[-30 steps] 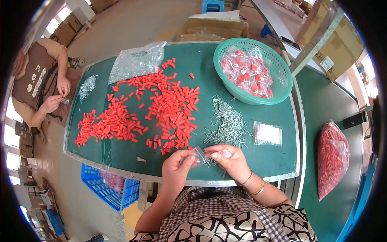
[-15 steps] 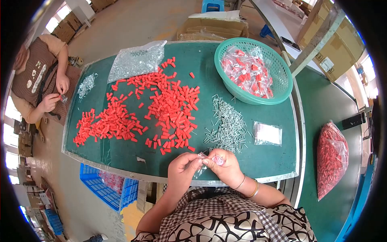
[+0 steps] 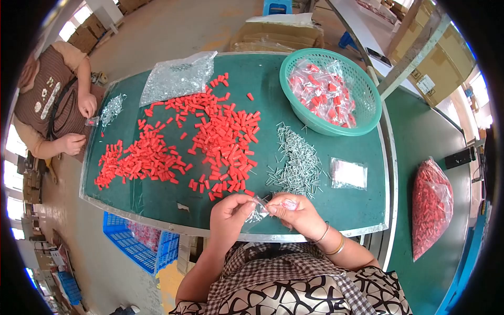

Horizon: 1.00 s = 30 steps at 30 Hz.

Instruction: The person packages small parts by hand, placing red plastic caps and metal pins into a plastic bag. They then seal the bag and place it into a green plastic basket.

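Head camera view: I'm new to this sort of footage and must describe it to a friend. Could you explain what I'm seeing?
There is no machine here: a person works with two bare hands. The camera is worn on that person's head, looking forward and down; its wide lens bends the edges.

On the green table lie heaps of red plastic pieces, a pile of silver screw-like pieces, a large clear bag, a flat packet and a green basket full of filled bags.

The left hand and right hand hold a small clear bag between them; something pinkish in the right is unclear. Another person sits at the left end.
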### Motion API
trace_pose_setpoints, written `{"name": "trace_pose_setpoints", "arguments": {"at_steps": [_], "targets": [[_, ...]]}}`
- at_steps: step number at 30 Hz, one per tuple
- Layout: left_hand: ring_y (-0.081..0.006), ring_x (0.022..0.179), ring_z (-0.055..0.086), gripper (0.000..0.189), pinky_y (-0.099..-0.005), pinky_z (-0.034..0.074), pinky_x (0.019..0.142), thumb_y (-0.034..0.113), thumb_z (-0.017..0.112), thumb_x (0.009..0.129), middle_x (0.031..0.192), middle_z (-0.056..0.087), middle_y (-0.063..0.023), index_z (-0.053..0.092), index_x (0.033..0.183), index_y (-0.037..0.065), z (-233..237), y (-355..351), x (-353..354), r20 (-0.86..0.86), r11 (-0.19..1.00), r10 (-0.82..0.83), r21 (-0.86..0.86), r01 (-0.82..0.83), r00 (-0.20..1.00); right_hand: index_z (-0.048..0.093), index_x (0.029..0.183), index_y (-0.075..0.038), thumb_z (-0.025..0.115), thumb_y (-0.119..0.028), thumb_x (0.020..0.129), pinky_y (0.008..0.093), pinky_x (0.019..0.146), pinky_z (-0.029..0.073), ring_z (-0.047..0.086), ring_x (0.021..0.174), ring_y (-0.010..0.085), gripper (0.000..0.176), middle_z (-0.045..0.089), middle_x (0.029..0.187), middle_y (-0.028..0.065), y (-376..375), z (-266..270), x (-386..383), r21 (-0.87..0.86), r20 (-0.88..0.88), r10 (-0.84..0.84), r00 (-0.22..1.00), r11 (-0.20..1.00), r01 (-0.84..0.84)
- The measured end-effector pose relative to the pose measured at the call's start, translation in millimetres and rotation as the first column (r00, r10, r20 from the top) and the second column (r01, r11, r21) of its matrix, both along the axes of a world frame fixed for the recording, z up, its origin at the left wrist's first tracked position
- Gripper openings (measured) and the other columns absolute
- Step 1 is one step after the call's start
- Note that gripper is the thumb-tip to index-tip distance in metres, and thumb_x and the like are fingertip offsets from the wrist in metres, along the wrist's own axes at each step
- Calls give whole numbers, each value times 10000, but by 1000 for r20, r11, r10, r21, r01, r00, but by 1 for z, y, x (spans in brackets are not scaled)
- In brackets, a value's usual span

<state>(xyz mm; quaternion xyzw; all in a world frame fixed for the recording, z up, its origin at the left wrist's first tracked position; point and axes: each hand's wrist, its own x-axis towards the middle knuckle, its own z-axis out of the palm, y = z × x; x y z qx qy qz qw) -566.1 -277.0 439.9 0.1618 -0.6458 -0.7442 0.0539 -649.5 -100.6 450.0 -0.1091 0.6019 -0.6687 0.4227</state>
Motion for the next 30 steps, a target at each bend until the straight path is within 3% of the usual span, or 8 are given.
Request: {"name": "trace_pose_setpoints", "arguments": {"at_steps": [7,11,12,14,18,22,25,30], "targets": [[-67,717,560,90,-206,464,649,24,586,882,823,633,-27,628,933,-38,3,-8,-1,-5,991,-99,-93,98,995,664,900,-48,659,-163,867,194,441,333,433,512,37,120,554,682,-25,1,-3,-2,-41,272,24,962,999,-13],[-94,751,563,116,-238,466,677,18,630,839,866,617,-43,632,948,-20,3,-10,-1,20,984,-119,-128,121,993,678,881,-41,670,-152,859,199,515,390,469,584,31,113,569,686,-33,-2,1,1,39,47,2,999,999,-4],[-107,772,564,131,-249,465,687,18,648,815,883,612,-53,633,942,-10,7,-7,-2,-45,955,-53,-295,37,998,676,865,-36,674,-134,851,206,538,409,482,604,35,99,572,687,-31,-4,1,3,36,-10,-24,1000,999,25],[-135,814,565,168,-273,463,708,17,685,768,916,602,-72,637,929,8,19,1,-7,-204,801,43,-578,-156,978,673,834,-28,684,-99,829,226,580,440,513,635,52,72,581,690,-22,-7,0,6,34,-130,-77,989,996,82],[-159,818,575,183,-274,461,721,15,715,725,922,605,-91,624,883,4,18,4,4,-395,532,0,-778,-334,919,672,785,-23,707,-43,775,260,590,442,539,634,103,41,581,677,5,-12,-8,8,14,-432,-169,886,981,194],[-134,695,586,151,-250,469,660,62,710,786,820,625,-69,625,886,-13,9,21,6,-130,899,112,-409,-156,985,671,751,-29,718,-26,739,274,577,436,557,623,149,49,578,668,47,-16,-10,11,5,-629,-177,757,973,232],[-107,719,581,140,-238,459,664,57,697,800,810,625,-57,622,888,-22,-18,19,9,-22,965,145,-217,-147,989,669,746,-33,720,-36,737,282,582,443,571,632,167,52,589,676,55,-18,-12,14,-3,-634,-181,752,973,232],[-88,689,555,58,-226,450,651,-28,639,795,767,607,-36,595,832,-17,-5,21,5,-108,926,124,-345,-154,986,674,802,-58,689,-83,758,319,597,470,597,660,234,53,599,716,87,-22,-10,13,60,-641,-126,757,975,214]]}}
